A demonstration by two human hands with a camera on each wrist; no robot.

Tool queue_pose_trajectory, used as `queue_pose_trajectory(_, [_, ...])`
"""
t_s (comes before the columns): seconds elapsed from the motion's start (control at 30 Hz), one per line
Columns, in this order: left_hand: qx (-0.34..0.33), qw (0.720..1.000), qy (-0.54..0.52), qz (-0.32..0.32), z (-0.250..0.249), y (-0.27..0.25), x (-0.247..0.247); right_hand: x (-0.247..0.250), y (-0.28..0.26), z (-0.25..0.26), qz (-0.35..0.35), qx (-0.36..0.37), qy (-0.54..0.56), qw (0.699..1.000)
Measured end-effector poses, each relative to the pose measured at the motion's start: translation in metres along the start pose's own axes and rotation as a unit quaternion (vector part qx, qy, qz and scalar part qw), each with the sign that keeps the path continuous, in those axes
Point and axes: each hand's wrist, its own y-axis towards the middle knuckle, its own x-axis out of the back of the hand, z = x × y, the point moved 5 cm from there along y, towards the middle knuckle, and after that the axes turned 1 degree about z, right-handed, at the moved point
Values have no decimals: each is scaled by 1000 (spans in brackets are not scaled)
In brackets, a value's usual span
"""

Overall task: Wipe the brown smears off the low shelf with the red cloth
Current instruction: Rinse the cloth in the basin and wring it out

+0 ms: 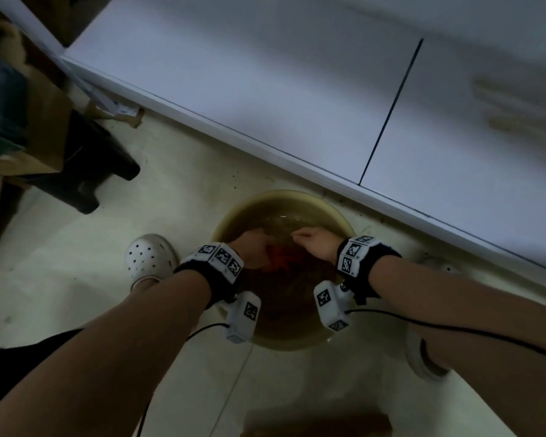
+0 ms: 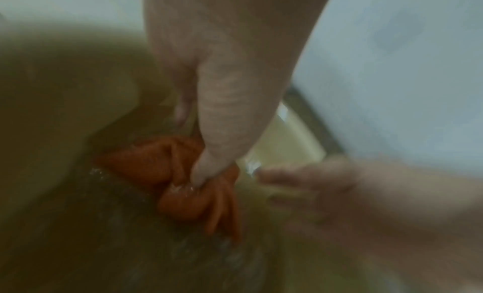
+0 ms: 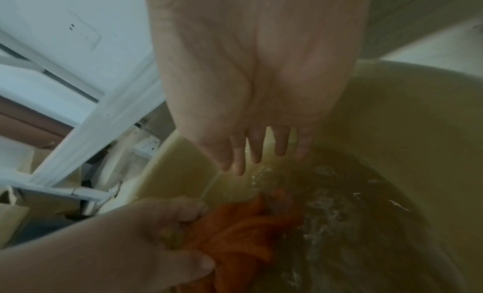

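The red cloth [image 1: 279,258] is bunched up in murky brown water inside a round beige basin [image 1: 344,227] on the floor. My left hand [image 1: 254,249] grips the cloth [image 2: 180,181], thumb pressed into its folds. In the right wrist view the left hand [image 3: 167,231] clutches the cloth [image 3: 243,231]. My right hand [image 1: 314,242] hovers over the far side of the water, fingers [image 3: 255,150] straight and spread, holding nothing. The white low shelf [image 1: 265,77] runs behind the basin; faint brown smears [image 1: 511,105] mark its right part.
A dark stool [image 1: 85,165] and a brown paper bag [image 1: 44,121] stand at the left. White clogs [image 1: 148,258] flank the basin. A brownish puddle [image 1: 316,425] lies on the floor near me. Cables trail from both wrist cameras.
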Motion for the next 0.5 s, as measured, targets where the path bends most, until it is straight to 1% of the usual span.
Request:
queue_pose_trajectory(0.03, [-1, 998, -69, 10, 0, -9, 5, -1, -3, 4, -2, 5, 26, 1000])
queue_pose_trajectory(0.07, [3, 988, -156, 21, 2, -17, 8, -2, -7, 9, -5, 11, 50, 999])
queue_pose_trajectory(0.1, [4, 966, -257, 33, 3, -25, 10, -2, -12, 13, -8, 16, 66, 998])
queue_pose_trajectory(0.17, [-13, 897, -439, 55, 1, -38, 14, -3, -22, 20, -14, 21, 91, 996])
queue_pose_trajectory(0.2, [-24, 863, -501, 58, -1, -44, 16, -4, -27, 21, -17, 20, 109, 994])
queue_pose_trajectory(0.23, [-37, 836, -545, 56, -4, -50, 18, -4, -32, 22, -19, 16, 129, 991])
queue_pose_trajectory(0.33, [-59, 771, -633, 30, -12, -66, 25, -1, -47, 22, -42, -2, 202, 979])
queue_pose_trajectory(0.37, [-61, 749, -659, 14, -14, -71, 26, -1, -54, 22, -49, -11, 247, 968])
queue_pose_trajectory(0.43, [-57, 709, -702, -26, -16, -79, 30, -4, -67, 23, -46, -18, 346, 937])
queue_pose_trajectory(0.5, [-54, 674, -734, -61, -19, -85, 32, -6, -77, 27, -38, -6, 388, 921])
